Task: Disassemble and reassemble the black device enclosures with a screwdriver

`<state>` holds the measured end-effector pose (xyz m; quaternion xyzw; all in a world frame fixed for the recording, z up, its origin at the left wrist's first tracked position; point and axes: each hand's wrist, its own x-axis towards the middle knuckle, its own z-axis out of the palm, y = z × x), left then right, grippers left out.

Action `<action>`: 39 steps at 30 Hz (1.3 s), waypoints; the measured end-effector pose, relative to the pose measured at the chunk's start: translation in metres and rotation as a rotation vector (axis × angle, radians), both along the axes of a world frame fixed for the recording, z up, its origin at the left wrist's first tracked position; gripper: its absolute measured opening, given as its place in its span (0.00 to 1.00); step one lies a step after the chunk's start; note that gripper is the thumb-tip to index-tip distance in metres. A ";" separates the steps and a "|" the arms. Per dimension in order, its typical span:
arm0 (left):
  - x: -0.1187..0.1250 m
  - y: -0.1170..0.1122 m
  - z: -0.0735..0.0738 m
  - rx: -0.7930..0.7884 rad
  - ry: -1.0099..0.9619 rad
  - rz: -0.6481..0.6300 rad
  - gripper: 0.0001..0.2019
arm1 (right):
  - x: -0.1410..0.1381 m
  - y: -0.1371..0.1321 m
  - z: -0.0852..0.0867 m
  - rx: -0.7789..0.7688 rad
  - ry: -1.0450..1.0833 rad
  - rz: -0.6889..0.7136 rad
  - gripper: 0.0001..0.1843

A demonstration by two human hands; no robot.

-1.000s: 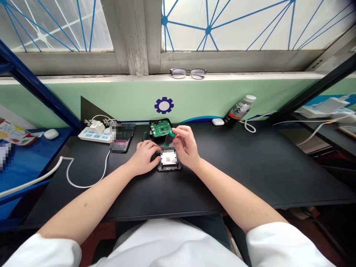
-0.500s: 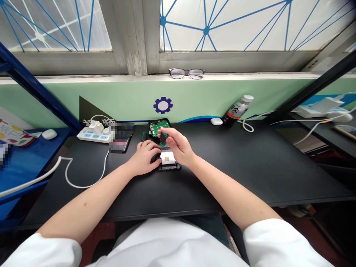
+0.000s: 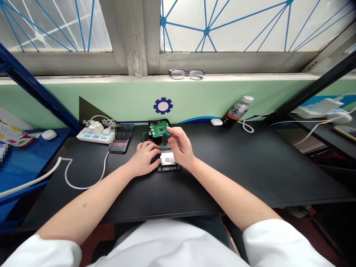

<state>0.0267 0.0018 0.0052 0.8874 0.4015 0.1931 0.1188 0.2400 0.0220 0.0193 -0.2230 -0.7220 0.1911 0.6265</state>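
My right hand (image 3: 182,148) is closed in a pinch round the green-and-black handle of a screwdriver (image 3: 165,139). Its thin shaft points down and left at the upper left side of a black plastic case (image 3: 169,169); whether the tip touches, I cannot tell. Inside the case lies a white panel (image 3: 170,158) with a small tan square on it. My left hand (image 3: 144,158) lies at the case's left edge, thumb and fingers bent against it. Just behind, a green circuit board (image 3: 159,128) sits in a black shell. A second green-and-black handle (image 3: 144,137) shows beyond my left fingers.
On the black desk (image 3: 239,167), a power strip (image 3: 93,135) and a phone (image 3: 126,139) lie to the left, with a white cable running forward. A bottle (image 3: 237,110) leans against the wall beside a white earbud case (image 3: 216,122). Glasses (image 3: 187,74) rest on the sill.
My right hand has shifted slightly right, and the screwdriver's handle now tilts more to the right. My left hand and the case have hardly moved.
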 end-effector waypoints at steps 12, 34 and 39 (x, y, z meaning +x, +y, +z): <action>-0.001 0.001 -0.003 0.009 0.005 0.001 0.12 | -0.007 -0.002 -0.010 -0.145 0.145 0.041 0.16; -0.001 0.001 -0.005 0.008 -0.003 0.003 0.11 | 0.002 -0.003 -0.003 -0.032 0.015 -0.050 0.15; 0.000 0.000 -0.003 0.007 -0.007 0.001 0.12 | -0.004 -0.005 -0.008 -0.130 0.122 0.099 0.14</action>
